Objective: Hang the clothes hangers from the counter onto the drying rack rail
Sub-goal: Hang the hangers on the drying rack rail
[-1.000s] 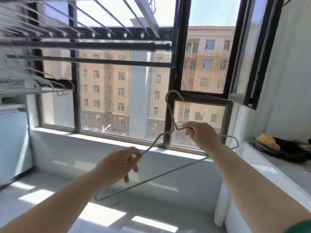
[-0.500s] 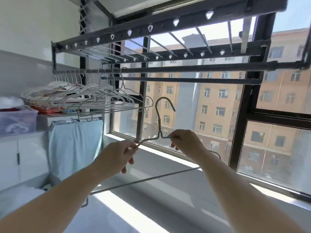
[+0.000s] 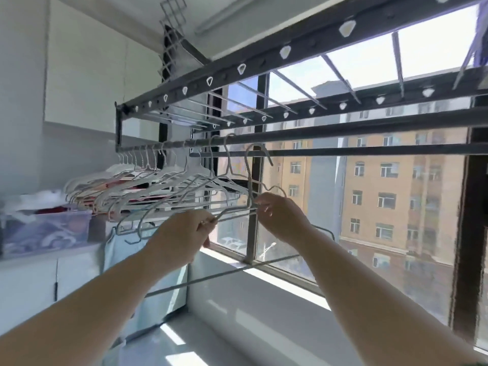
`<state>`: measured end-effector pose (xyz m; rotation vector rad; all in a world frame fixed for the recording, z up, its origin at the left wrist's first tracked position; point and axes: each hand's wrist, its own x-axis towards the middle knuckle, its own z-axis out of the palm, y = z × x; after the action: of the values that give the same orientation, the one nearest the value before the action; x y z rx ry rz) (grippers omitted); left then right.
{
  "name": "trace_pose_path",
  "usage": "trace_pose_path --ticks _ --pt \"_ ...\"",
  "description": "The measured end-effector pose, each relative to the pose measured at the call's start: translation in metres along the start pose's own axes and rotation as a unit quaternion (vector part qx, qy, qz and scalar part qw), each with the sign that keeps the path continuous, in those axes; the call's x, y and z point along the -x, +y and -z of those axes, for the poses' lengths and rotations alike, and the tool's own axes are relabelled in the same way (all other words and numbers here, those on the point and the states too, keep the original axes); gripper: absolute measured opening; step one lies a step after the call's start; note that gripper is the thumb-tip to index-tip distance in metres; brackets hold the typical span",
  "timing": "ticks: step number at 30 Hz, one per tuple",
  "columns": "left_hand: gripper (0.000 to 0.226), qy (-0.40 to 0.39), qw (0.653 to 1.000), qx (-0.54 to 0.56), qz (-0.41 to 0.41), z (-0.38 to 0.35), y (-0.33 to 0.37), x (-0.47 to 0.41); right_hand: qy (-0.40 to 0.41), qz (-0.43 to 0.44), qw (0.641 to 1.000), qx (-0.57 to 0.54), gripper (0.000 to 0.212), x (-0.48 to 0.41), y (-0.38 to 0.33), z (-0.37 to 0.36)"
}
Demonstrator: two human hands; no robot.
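Observation:
I hold a thin grey wire hanger [image 3: 248,180] up in front of me with both hands. My left hand [image 3: 182,233] pinches its left shoulder wire, and my right hand [image 3: 282,217] pinches the wire just below the neck. The hook reaches up to the dark drying rack rail [image 3: 343,132], close to the thinner bar under it; I cannot tell if it rests on either. The hanger's bottom bar runs slanting below my forearms. Several white hangers [image 3: 163,188] hang bunched on the rail to the left.
The rack's perforated upper beam [image 3: 264,60] runs overhead. A window frame post [image 3: 253,207] stands behind the hanger, with the sill [image 3: 277,273] below. At left, a clear storage box [image 3: 45,228] sits on white cabinets, and a light blue cloth [image 3: 118,254] hangs beside them.
The view has swung left and up toward the rack. Both hands have raised the hanger, bringing its hook from well below the rail up to rail height, near the bunched hangers.

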<state>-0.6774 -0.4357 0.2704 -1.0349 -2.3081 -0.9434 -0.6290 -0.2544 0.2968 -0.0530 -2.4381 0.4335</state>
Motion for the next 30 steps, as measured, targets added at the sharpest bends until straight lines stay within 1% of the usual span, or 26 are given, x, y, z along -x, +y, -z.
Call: trace_pose_path --ticks 2,3,5,7,8,9,11,15,17,23,26,30 --pt "0.013 0.014 1.0 0.025 0.005 0.0 -0.007 -0.019 0.01 0.05 0.996 0.068 0.036 -0.019 0.002 0.005" --pt "0.014 0.021 0.999 0.036 0.006 0.0 -0.011 -0.027 0.032 0.073 0.993 0.092 0.037 -0.028 0.002 0.009" --pt "0.012 0.032 0.997 0.068 0.012 0.0 -0.019 -0.044 0.109 0.104 0.981 0.123 0.036 -0.04 0.001 0.019" --pt "0.01 0.038 0.994 0.099 0.017 0.001 -0.025 -0.059 0.205 0.153 0.948 0.189 0.031 -0.051 -0.001 0.029" --pt "0.009 0.039 0.993 0.108 0.017 0.002 -0.028 -0.067 0.232 0.172 0.927 0.238 0.029 -0.058 0.0 0.033" --pt "0.009 0.042 0.992 0.116 0.016 0.003 -0.03 -0.074 0.238 0.173 0.911 0.29 0.03 -0.064 0.0 0.037" --pt "0.01 0.049 0.989 0.135 0.016 0.003 -0.032 -0.089 0.223 0.129 0.895 0.363 0.036 -0.075 -0.001 0.046" --pt "0.019 0.042 0.988 0.146 0.009 -0.002 -0.032 -0.114 0.219 0.049 0.878 0.422 0.042 -0.087 -0.007 0.049" --pt "0.019 0.028 0.988 0.155 0.006 -0.006 -0.034 -0.124 0.214 0.033 0.877 0.429 0.041 -0.088 -0.011 0.047" --pt "0.013 0.005 0.981 0.193 -0.001 -0.018 -0.04 -0.135 0.208 0.023 0.869 0.449 0.042 -0.088 -0.01 0.047" --pt "0.01 -0.009 0.981 0.193 -0.006 -0.022 -0.042 -0.134 0.206 0.01 0.868 0.451 0.044 -0.089 -0.01 0.044" --pt "0.011 -0.03 0.983 0.179 -0.012 -0.026 -0.047 -0.129 0.203 -0.005 0.87 0.449 0.047 -0.091 -0.012 0.04"
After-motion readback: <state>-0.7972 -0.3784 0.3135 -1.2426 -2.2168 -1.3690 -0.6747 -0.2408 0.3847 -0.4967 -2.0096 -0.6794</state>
